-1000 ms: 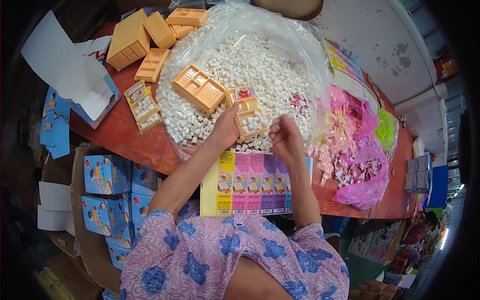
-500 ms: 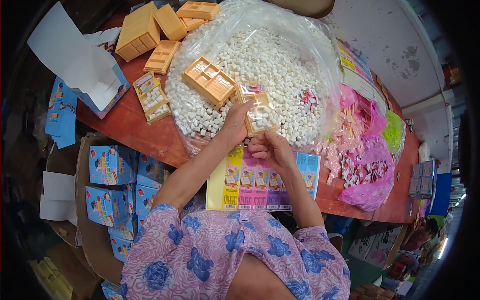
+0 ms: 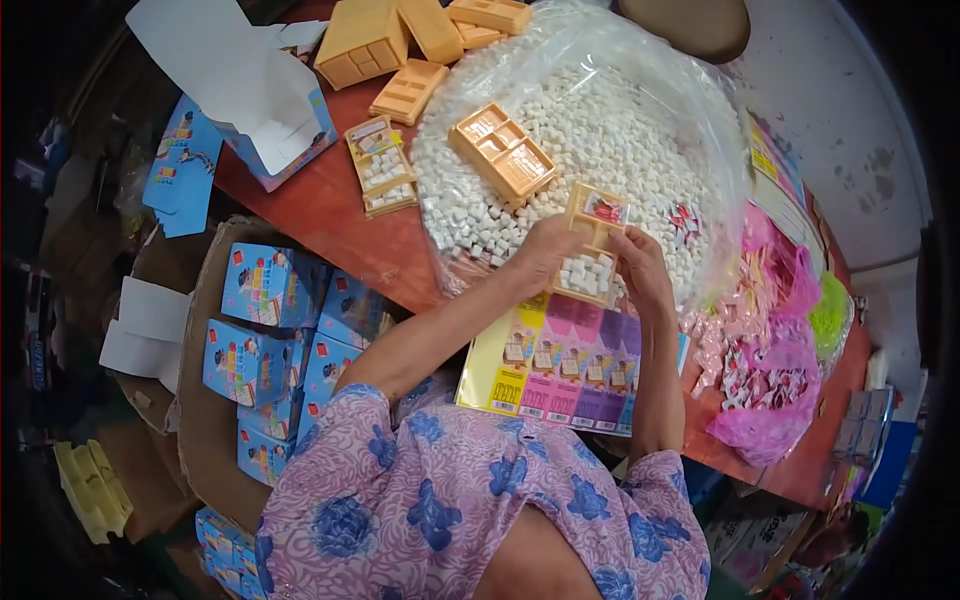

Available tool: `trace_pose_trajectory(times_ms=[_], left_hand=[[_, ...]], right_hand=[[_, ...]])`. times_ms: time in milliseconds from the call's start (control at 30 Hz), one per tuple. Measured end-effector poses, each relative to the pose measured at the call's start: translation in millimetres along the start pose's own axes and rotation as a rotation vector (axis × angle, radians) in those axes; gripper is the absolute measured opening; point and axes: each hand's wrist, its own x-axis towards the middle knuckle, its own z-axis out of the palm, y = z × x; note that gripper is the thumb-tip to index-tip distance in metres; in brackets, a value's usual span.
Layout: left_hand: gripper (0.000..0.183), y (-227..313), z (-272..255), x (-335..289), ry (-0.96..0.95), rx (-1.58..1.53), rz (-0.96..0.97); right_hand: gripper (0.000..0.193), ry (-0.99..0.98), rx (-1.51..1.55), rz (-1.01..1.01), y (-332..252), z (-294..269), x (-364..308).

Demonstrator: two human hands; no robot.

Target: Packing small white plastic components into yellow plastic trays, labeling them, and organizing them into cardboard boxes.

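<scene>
My left hand is closed on the left side of a small pale-orange compartment tray, thumb across its middle. A red-and-white packet sits in the upper compartment, and white cubes fill the lower one. My right hand grips the tray's right edge with its fingertips. Just beyond lies a large clear plastic bag heaped with white cubes. A stack of orange trays rests on the heap. Below my hands are colourful printed card sheets.
More orange trays and a filled tray lie at the far left, beside an open blue-and-white box. Blue boxes fill a carton. To the right, a pink bag holds small packets on the red table.
My right hand has moved from the tray's lower edge up to its right side. The tray's lower cubes show more clearly. The whole view has shifted, with the table scene now farther right.
</scene>
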Motion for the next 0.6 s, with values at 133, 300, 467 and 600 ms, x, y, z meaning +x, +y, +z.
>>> trace_pose_trajectory(times_ms=[133, 300, 467, 600], left_hand=[[0.024, 12, -23, -9, 0.191, -0.154, -0.038], [0.027, 69, -57, -44, 0.248, 0.011, 0.052], [0.032, 71, -69, -58, 0.192, -0.018, 0.077], [0.031, 62, -55, -72, 0.135, -0.019, 0.032]], right_hand=[[0.021, 0.067, -0.029, 0.048, 4, 10, -1], [0.014, 0.098, -0.622, -0.333, 18, 20, -36], [0.018, 0.04, -1.303, -0.596, 32, 48, -52], [0.026, 0.141, -1.352, -0.626, 34, 44, -67]])
